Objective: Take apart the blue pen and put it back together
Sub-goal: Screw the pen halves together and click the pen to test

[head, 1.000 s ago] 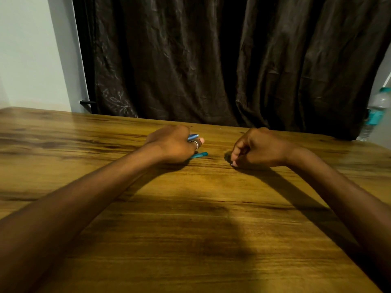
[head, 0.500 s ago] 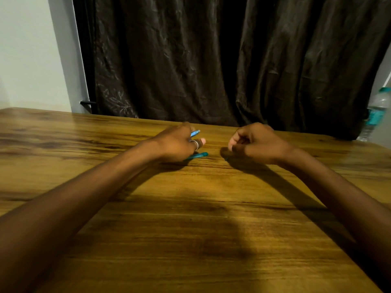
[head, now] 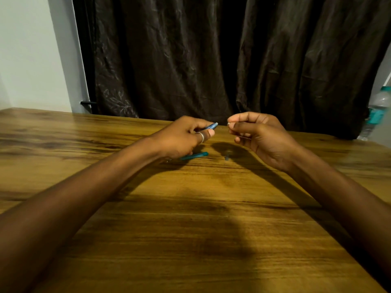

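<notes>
My left hand (head: 182, 137), with a ring on one finger, is raised above the table and grips a thin blue pen part (head: 211, 126) that points right. A second blue pen piece (head: 195, 155) lies on the wooden table (head: 190, 229) just under that hand. My right hand (head: 260, 134) is lifted too, thumb and forefinger pinched on a tiny silvery part (head: 228, 123), close to the blue tip but apart from it. A small dark piece (head: 226, 157) lies on the table between the hands.
A dark curtain (head: 211, 60) hangs behind the table's far edge. A plastic water bottle (head: 376, 113) with a teal label stands at the far right. A pale wall (head: 31, 53) is at the left.
Both hands have risen off the table and come closer together. My right hand came up from the table with a tiny part pinched in it, uncovering a small dark piece on the table.
</notes>
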A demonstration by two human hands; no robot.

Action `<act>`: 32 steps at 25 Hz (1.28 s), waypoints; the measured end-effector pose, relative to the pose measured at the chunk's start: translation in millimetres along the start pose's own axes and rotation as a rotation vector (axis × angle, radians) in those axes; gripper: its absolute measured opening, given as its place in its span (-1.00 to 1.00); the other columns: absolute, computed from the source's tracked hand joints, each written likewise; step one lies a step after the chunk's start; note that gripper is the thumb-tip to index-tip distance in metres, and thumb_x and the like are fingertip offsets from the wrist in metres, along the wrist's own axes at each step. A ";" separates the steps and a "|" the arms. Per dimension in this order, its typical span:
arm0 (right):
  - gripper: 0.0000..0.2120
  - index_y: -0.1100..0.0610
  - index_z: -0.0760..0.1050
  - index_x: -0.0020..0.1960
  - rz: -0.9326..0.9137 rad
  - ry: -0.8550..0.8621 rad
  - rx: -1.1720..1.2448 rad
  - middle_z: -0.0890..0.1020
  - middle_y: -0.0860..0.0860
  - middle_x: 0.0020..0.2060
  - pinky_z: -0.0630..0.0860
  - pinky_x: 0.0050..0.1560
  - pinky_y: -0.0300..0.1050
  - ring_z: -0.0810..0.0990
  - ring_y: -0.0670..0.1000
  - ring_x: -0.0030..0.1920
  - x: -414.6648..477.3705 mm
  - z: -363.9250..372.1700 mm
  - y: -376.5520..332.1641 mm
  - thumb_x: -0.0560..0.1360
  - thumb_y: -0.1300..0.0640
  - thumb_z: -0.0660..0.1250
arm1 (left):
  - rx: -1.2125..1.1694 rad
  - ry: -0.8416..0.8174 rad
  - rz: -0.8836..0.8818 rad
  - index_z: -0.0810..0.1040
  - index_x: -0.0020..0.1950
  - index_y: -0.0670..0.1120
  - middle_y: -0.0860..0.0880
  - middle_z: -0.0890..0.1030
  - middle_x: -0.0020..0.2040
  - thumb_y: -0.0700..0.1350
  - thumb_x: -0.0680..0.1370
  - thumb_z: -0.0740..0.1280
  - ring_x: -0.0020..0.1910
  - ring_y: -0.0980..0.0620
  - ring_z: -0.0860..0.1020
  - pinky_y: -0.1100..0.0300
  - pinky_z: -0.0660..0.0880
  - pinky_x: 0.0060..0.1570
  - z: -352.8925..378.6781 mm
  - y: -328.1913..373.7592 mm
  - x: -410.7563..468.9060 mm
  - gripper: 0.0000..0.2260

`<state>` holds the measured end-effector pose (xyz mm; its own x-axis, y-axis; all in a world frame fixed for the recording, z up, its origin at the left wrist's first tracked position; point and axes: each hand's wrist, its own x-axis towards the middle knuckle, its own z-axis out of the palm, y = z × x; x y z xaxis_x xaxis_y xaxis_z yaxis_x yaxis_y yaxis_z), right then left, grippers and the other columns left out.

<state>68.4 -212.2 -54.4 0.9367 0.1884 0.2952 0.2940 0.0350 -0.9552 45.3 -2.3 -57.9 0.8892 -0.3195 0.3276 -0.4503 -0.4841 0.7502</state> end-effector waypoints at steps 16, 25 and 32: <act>-0.80 0.12 0.61 0.04 -0.091 0.021 -0.129 0.75 0.00 -0.20 0.53 -0.28 -0.26 0.69 -0.09 -0.17 -2.5 3.4 -4.5 0.45 0.30 0.49 | -0.516 0.011 -0.258 0.70 0.06 -0.08 -0.05 0.76 -0.12 -0.34 0.49 0.44 -0.13 0.07 0.74 0.15 0.65 -0.01 -13.6 -3.3 -0.6 -0.78; -0.75 0.12 0.55 0.06 -0.146 0.008 -0.236 0.77 0.01 -0.19 0.52 -0.30 -0.26 0.70 -0.09 -0.19 -3.3 4.6 -4.0 0.44 0.31 0.51 | -0.426 0.045 -0.206 0.77 -0.05 -0.06 -0.13 0.76 -0.02 -0.32 0.40 0.53 -0.01 -0.01 0.70 0.08 0.64 0.10 -16.3 -10.0 2.0 -0.79; -0.71 0.23 0.54 0.15 -0.153 0.014 -0.252 0.75 0.02 -0.19 0.54 -0.30 -0.28 0.70 -0.08 -0.18 -6.8 6.3 -4.5 0.46 0.32 0.49 | -0.365 0.020 -0.215 0.78 -0.05 0.06 -0.08 0.77 -0.04 -0.24 0.38 0.56 0.06 -0.05 0.72 -0.02 0.62 0.15 -19.2 -15.2 4.5 -0.76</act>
<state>59.5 -207.4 -52.2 0.8800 0.1860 0.4371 0.4681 -0.1836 -0.8644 57.7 19.3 -56.8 0.9628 -0.2249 0.1499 -0.1995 -0.2169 0.9556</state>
